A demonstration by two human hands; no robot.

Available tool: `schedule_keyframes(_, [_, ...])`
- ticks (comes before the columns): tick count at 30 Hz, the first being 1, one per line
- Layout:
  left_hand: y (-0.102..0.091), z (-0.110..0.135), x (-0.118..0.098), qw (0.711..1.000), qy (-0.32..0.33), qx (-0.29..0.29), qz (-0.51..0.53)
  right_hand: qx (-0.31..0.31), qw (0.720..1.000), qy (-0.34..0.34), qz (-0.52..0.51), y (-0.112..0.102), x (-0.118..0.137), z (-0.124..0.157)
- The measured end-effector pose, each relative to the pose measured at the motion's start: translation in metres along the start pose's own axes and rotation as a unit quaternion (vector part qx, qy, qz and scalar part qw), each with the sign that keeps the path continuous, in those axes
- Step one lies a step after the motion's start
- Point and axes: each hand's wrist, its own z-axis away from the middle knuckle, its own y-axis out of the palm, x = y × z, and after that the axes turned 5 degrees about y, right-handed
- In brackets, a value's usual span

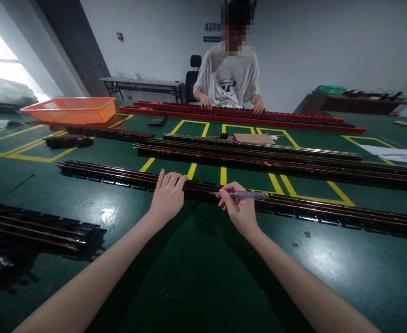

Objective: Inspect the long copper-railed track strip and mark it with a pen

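green table [362, 273], pale wall [310, 55] | orange basket [88, 115] near far edge | left hand [167, 196] kinda spread on rail [201, 188] | right hand [240, 212] gripping screwdriver [248, 195]

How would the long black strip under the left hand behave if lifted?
The strip would probably flex, being so long and thin. The copper-coloured rods running along it may add some stiffness. It might feel slippery, since it looks glossy.

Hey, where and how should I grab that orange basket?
Probably grip the basket by its rim at both ends, coming from above: it stands upright, its walls flaring outward to an open top, so the edge should give a hold. A dark strip lies along its near side. Your right hand holds a slim tool, so free it first.
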Motion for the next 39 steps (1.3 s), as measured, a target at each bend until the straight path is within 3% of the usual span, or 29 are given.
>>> schedule_keyframes(15, [0.0002, -0.0005, 0.0004, 1.000, 0.009, 0.001, 0.011, -0.001, 1.000, 0.005, -0.030, 0.0015, -0.0058, 0.0002])
schedule_keyframes(25, [0.0005, 0.0000, 0.0058, 0.995, 0.049, -0.001, 0.087, -0.001, 1.000, -0.007, -0.018, 0.0012, -0.0012, 0.0008])
schedule_keyframes(39, [-0.0029, -0.0026, 0.0030, 0.996, 0.028, 0.021, 0.082, -0.003, 1.000, 0.000, -0.023, 0.0014, -0.0025, -0.0007])
